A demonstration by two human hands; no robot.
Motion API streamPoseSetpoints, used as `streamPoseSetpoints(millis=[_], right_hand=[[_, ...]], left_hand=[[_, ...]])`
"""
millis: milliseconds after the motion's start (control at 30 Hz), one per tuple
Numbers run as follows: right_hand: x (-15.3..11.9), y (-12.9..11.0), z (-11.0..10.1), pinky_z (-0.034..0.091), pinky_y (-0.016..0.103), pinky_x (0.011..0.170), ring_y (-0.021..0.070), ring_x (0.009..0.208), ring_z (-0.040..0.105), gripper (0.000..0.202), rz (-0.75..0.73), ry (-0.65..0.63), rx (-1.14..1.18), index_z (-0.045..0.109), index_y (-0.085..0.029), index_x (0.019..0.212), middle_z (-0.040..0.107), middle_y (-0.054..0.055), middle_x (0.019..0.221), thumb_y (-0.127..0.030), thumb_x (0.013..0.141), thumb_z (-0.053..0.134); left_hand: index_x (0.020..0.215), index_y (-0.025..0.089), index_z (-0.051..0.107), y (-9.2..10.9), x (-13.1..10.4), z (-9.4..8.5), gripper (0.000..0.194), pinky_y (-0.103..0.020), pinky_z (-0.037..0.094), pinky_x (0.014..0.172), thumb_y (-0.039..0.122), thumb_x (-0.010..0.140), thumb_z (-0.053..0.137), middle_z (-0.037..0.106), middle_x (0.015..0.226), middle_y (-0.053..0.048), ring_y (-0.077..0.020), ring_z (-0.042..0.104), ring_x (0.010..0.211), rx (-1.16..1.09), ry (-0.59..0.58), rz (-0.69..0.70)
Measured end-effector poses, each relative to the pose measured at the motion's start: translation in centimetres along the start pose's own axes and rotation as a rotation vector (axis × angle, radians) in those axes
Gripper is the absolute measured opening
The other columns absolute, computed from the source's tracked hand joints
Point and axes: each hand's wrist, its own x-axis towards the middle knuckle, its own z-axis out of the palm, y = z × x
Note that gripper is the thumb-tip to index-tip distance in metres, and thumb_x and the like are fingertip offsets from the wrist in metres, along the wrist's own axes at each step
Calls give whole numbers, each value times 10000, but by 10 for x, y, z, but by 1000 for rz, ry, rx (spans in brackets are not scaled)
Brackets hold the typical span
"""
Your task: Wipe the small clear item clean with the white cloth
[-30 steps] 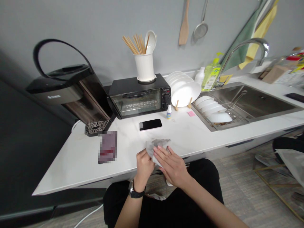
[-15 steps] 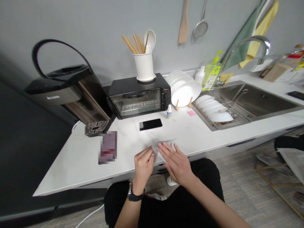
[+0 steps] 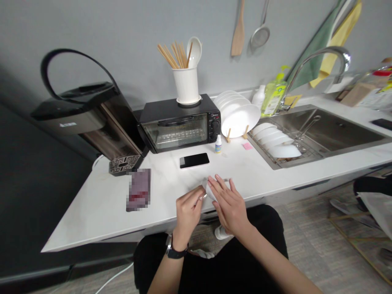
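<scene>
A thin pale grey-white cloth (image 3: 209, 193) lies between my hands, just over the counter's front edge. My left hand (image 3: 187, 210), with a watch on its wrist, is closed at the cloth's left side. A small shiny bit shows at its fingertips, but I cannot make out what it belongs to. My right hand (image 3: 231, 206) rests across the cloth with fingers stretched out and covers most of it. A black-screened phone (image 3: 194, 160) lies on the counter beyond my hands, and a small white dropper bottle (image 3: 218, 144) stands behind it.
A toaster oven (image 3: 180, 126) carries a white utensil holder (image 3: 186, 85). A tall dark drink dispenser (image 3: 101, 122) stands at left, near a blurred purplish item (image 3: 139, 190). White plates (image 3: 240, 120) stand in a rack beside the sink (image 3: 337, 130). A pink slip (image 3: 247, 146) lies nearby.
Both hands have shifted slightly right and up with the cloth. My right fingers now cover more of it, and less of its far edge shows.
</scene>
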Motion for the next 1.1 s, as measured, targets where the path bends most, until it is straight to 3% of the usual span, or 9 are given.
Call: streamPoseSetpoints(millis=[100,167,233,367,533,600,733,900,1100], right_hand=[[-1,-6,3,498,547,1347,292,1580,592,749,-108,-32,18,255,-181,1827,676,136,1620,-136,1111,469],[-3,-5,4,475,508,1361,272,1548,629,714,-192,-54,25,314,-128,1802,719,145,1574,-135,1108,480],[-6,0,4,467,487,1363,256,1539,640,700,-186,-46,19,349,-130,1790,726,153,1566,-120,1102,478],[-6,6,6,514,530,1324,286,1609,556,731,-21,16,-6,332,-160,1804,665,184,1635,-106,1088,468],[-6,0,11,492,468,1347,259,1595,583,659,-182,-36,27,421,-148,1766,707,152,1599,-162,1109,466],[-6,2,10,492,453,1345,246,1563,620,677,-201,-30,27,389,-138,1777,722,160,1578,-140,1106,475],[-4,5,7,528,501,1319,281,1606,562,728,-26,47,-8,304,-145,1810,683,185,1620,-106,1104,472],[-1,-5,9,452,456,1374,254,1595,580,685,-177,-18,33,353,-146,1795,715,146,1591,-157,1122,475],[5,-7,12,462,496,1368,270,1662,482,769,-68,22,15,231,-184,1834,683,121,1637,-118,1110,481]], left_hand=[[634,229,618,-1,-1,3,333,-241,487,462,23,892,578,693,566,11,-150,642,447,10,2,8],[590,231,585,-3,-1,2,342,-246,446,423,23,861,582,645,517,18,-149,600,405,21,19,4],[667,223,684,-4,0,1,316,-250,523,480,26,890,577,735,605,-10,-170,692,490,28,18,-9],[961,224,836,-2,-1,1,276,-286,673,687,89,982,597,886,903,-72,-222,847,764,9,-5,-35],[634,249,651,-7,-3,1,341,-283,469,415,46,900,587,674,535,9,-175,621,414,-6,16,-27],[691,258,704,-8,-2,-2,317,-291,503,435,55,915,606,729,589,7,-187,669,455,-11,14,-17],[1009,283,833,-4,0,-3,301,-339,663,620,77,975,616,896,936,-39,-239,843,743,-50,-16,-33],[670,284,687,-8,-1,-3,307,-314,460,401,82,894,634,689,539,14,-187,615,410,-78,5,-21],[818,282,795,-10,-3,-11,266,-356,634,585,135,947,614,832,759,-21,-232,786,640,-88,-33,-163]])
